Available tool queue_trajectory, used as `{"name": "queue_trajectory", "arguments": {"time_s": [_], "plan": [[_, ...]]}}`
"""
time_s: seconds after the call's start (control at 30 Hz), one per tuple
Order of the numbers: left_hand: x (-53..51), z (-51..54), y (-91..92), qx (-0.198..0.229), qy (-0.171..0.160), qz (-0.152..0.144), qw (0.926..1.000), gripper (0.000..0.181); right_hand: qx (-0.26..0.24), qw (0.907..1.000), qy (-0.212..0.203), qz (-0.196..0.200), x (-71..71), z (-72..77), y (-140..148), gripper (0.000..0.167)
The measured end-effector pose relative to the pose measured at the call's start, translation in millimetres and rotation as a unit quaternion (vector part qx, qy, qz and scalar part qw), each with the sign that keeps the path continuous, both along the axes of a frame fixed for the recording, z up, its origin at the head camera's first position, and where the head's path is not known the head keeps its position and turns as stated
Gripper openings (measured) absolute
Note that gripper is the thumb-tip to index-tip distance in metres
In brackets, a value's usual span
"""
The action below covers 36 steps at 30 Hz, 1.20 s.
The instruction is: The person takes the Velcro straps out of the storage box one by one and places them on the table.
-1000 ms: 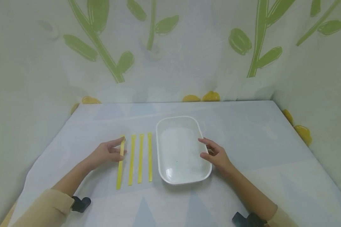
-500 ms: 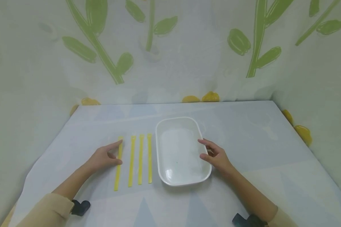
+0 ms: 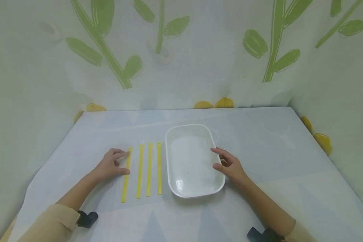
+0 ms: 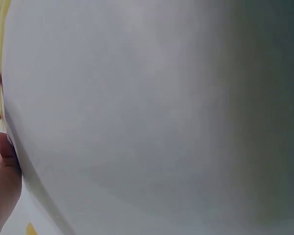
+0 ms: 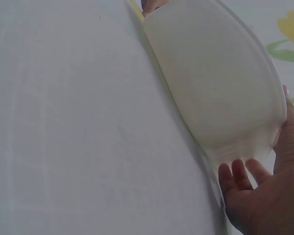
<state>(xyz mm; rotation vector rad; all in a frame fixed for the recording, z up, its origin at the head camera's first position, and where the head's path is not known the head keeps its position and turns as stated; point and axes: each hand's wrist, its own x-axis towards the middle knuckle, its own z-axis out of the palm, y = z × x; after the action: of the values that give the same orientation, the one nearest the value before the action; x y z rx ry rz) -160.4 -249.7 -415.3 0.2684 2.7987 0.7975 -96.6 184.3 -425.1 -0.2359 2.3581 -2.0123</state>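
Note:
Several flat yellow strips lie side by side on the table, each with a small slot at its far end. At the leftmost yellow strip point(image 3: 125, 188), my left hand point(image 3: 110, 164) touches or hovers just over it with thumb and fingertips spread apart. A white rectangular tub point(image 3: 192, 161) stands right of the strips, its inside bare apart from a tiny green speck. My right hand point(image 3: 231, 168) holds the tub's right rim, thumb and forefinger over the edge. In the right wrist view, the other fingers point(image 5: 240, 176) press the tub's outer wall.
The other yellow strips, among them a middle one point(image 3: 149, 171), lie parallel between the left hand and the tub. A pale patterned cloth covers the table point(image 3: 260, 141). Behind it rises a wall covering point(image 3: 205, 50) with green leaf prints.
The leftmost strip, lifted between the left fingers earlier, has come down onto the table and shifted slightly left. The left fingers have loosened from it. Right hand and tub stay put.

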Motion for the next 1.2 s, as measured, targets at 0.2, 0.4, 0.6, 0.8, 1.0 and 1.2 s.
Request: {"name": "queue_trajectory", "arguments": {"time_s": [0.2, 0.4, 0.6, 0.8, 1.0, 1.2], "plan": [[-1.3, -1.9, 1.7, -0.004, -0.026, 0.014, 0.9996, 0.085, 0.003, 1.0000, -0.009, -0.002, 0.1, 1.7, -2, 0.051], [0.1, 2.1, 1.7, 0.003, -0.008, -0.001, 1.0000, 0.090, 0.042, 0.9990, -0.015, 0.005, 3.0, 5.2, -2, 0.052], [5.6, 11.3, 13.0, 0.052, 0.044, -0.022, 0.9974, 0.089, 0.084, 0.9954, 0.046, 0.006, 2.0, 9.2, 4, 0.054], [13.6, 23.1, 34.5, 0.096, 0.080, -0.037, 0.9914, 0.092, 0.089, 0.9922, 0.087, 0.011, 1.7, 15.2, 7, 0.060], [27.6, 32.9, 60.5, 0.046, 0.139, -0.062, 0.9873, 0.092, 0.203, 0.9722, 0.116, 0.009, 8.1, 26.7, 2, 0.069], [40.4, 44.7, 83.6, -0.003, 0.236, -0.085, 0.9680, 0.090, 0.300, 0.9360, 0.181, 0.029, 14.8, 40.7, -2, 0.086]]}}
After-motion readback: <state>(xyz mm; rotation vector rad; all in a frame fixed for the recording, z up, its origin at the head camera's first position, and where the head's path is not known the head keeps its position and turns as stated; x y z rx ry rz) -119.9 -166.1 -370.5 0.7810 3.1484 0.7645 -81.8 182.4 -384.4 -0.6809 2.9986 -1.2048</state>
